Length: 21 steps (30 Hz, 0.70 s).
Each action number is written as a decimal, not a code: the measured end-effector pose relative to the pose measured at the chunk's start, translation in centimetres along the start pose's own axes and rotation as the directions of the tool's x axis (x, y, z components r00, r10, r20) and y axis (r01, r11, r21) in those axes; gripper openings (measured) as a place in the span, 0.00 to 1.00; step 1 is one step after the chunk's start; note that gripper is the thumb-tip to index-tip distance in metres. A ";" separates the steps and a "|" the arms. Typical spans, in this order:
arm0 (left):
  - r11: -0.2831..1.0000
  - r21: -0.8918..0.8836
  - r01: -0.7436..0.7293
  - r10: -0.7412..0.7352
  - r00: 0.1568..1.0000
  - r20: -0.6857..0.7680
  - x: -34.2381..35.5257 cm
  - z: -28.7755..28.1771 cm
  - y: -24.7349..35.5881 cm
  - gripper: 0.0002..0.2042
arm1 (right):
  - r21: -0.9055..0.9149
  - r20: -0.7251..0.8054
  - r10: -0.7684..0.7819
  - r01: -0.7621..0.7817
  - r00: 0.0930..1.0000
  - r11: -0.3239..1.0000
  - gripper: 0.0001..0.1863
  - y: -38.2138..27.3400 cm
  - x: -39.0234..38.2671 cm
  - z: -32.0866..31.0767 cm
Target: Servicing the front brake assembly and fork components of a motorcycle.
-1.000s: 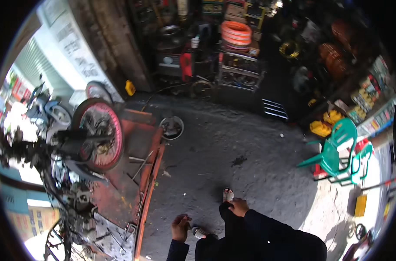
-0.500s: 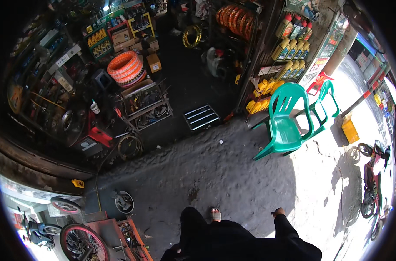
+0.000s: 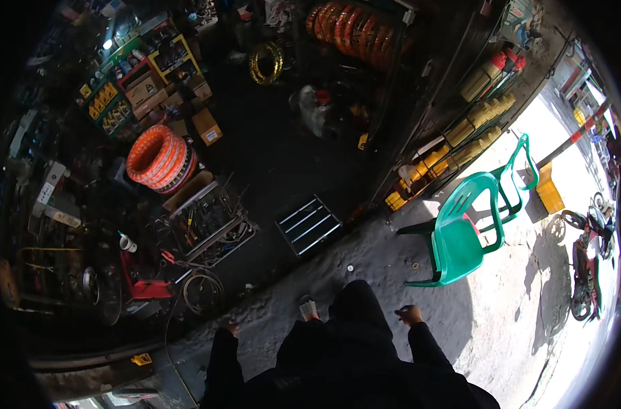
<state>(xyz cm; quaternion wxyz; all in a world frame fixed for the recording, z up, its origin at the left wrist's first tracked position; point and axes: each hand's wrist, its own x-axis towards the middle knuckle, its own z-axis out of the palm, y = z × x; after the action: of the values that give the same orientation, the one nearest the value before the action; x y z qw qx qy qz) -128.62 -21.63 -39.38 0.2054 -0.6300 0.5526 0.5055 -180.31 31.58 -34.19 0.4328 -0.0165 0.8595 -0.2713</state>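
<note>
I look down on my dark trousers and dark sleeves as I stand on a grey concrete floor. My left hand (image 3: pixel 227 328) hangs at my side, small and dim, with nothing seen in it. My right hand (image 3: pixel 411 315) hangs at the other side, fingers loosely curled, also with nothing visible in it. One sandalled foot (image 3: pixel 308 307) shows ahead of me. A green plastic chair (image 3: pixel 460 238) stands to my right front.
A metal step grate (image 3: pixel 309 225) lies ahead at a dark shop's entrance. A tray of tools (image 3: pixel 208 221), a red jack stand (image 3: pixel 143 286), stacked orange tyres (image 3: pixel 162 155) and shelves of yellow bottles (image 3: pixel 460 146) surround it. A motorbike (image 3: pixel 586 252) stands far right.
My view has swung from a motorbike on a red lift toward the shop entrance and the green chair. My hands have gone from near my knees to hanging at my sides.
</note>
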 end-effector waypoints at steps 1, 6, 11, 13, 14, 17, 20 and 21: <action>0.995 -0.073 -0.063 0.056 0.994 -0.091 1.9 -1.3 3.4 0.14 | 0.012 0.017 -0.008 0.008 1.000 1.000 0.17 -3.7 1.7 0.0; 0.805 -0.312 -0.504 0.435 0.860 -0.267 -4.5 -3.7 37.4 0.15 | 0.020 -0.067 0.075 -0.074 0.995 0.997 0.18 -11.8 10.9 -2.6; 0.809 -0.142 -0.570 0.565 0.821 -0.079 3.8 0.8 42.9 0.11 | -0.331 -0.153 -0.189 0.130 0.970 0.935 0.23 -24.8 25.6 -4.2; 0.907 -0.052 -0.417 0.420 0.892 0.167 10.1 4.9 42.3 0.11 | -0.397 -0.303 -0.299 0.166 0.905 0.903 0.22 -29.5 31.2 -5.8; 0.916 -0.195 -0.351 0.396 0.871 0.292 14.4 6.0 39.1 0.14 | -0.438 -0.335 -0.383 0.218 0.861 0.872 0.21 -32.3 35.4 -6.1; 0.947 -0.267 0.180 -0.133 0.974 0.183 22.2 9.7 39.4 0.19 | -0.060 -0.206 -0.435 0.432 0.877 0.900 0.24 -44.9 45.1 -6.6; 0.836 -0.457 0.302 -0.027 0.856 0.516 30.0 10.4 49.8 0.16 | -0.672 -0.363 -0.742 0.394 0.564 0.628 0.28 -50.9 57.8 -6.4; 0.781 -0.508 0.364 0.014 0.802 0.597 32.4 9.4 52.0 0.15 | -0.667 -0.365 -0.739 0.395 0.567 0.632 0.28 -53.3 61.0 -6.7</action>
<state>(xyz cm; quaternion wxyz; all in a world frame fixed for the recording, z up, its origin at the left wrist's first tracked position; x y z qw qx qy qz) -183.45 -45.64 -55.55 0.1992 -0.5315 0.2118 0.7956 -234.45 -26.86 -50.26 -0.0074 -0.3305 0.9317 -0.1504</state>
